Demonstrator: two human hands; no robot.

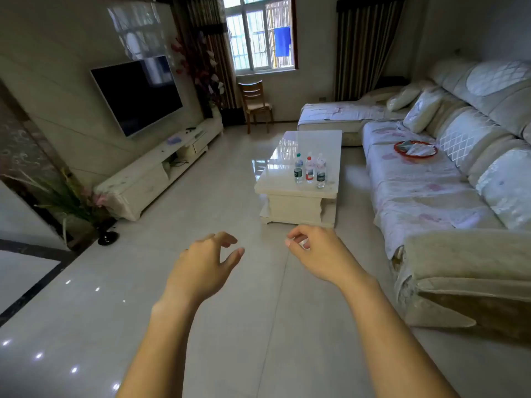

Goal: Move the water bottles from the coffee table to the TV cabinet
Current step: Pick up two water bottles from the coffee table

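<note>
On coffee table [290,185], near corner by sofa [431,191]: three water bottles [309,170] upright, clustered, untouched. Short of table: left hand [201,261] loosely spread, right hand [317,251] half-curled, both holding nothing, ready for reach. Left of table: TV cabinet [149,173], destination.

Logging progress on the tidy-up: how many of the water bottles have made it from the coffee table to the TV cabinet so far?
None yet. All three water bottles stand upright together on the coffee table. No bottle shows on the TV cabinet. The left hand and right hand are both empty, held out over the floor short of the table. All three carries are left.
</note>
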